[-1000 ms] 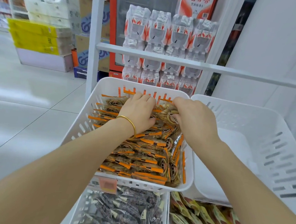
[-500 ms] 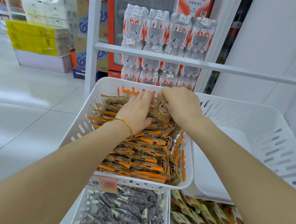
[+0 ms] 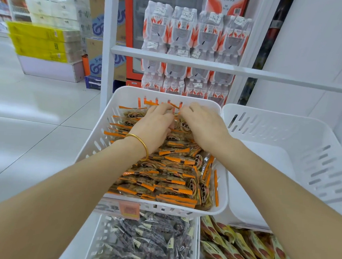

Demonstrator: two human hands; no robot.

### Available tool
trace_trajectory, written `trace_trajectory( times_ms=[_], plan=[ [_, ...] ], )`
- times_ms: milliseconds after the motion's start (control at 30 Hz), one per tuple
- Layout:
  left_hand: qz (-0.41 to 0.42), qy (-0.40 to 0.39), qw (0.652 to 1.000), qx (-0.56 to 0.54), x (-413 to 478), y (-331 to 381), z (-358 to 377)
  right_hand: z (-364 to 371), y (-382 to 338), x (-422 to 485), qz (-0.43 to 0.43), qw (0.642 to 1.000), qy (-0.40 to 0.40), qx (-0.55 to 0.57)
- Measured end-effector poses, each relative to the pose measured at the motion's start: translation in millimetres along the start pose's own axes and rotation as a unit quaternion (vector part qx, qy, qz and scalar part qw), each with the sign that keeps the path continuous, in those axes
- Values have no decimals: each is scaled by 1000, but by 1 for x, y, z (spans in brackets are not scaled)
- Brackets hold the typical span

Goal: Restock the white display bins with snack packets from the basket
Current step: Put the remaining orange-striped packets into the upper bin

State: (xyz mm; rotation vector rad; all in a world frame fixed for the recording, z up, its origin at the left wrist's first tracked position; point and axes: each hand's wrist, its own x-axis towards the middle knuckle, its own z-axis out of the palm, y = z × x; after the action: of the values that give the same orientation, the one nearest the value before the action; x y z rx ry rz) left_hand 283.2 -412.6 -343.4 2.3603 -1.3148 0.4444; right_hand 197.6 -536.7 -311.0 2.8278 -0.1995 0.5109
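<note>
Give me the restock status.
Done: the left bin looks full of orange packets. In hand: left hand and right hand are among the packets at its far end. To do: the right bin holds nothing visible.

White slotted bin (image 3: pixel 96 144) on the left, heaped with orange-edged snack packets (image 3: pixel 168 177), second white bin (image 3: pixel 287 129) at its right, bare inside

At the wrist of my left hand (image 3: pixel 154 126) I wear a thin, plain gold bangle (image 3: pixel 143 145), smooth and round. Both my forearms are bare.
</note>
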Motion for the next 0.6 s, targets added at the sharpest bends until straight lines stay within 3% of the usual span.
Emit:
trace_trajectory(
  times_ms=[133,300,500,600],
  plan=[
    [-8,-5,1000,-7,-2,0,0,1,8,-1,23,998,-23,47],
    [-23,-37,999,30,2,5,0,4,14,-4,88,994,39,-48],
    [-2,-16,998,62,-1,2,0,-1,7,-2,-9,997,67,-28],
    [5,-28,998,58,-2,2,-1,6,8,-6,-22,999,25,-3]
  ],
)
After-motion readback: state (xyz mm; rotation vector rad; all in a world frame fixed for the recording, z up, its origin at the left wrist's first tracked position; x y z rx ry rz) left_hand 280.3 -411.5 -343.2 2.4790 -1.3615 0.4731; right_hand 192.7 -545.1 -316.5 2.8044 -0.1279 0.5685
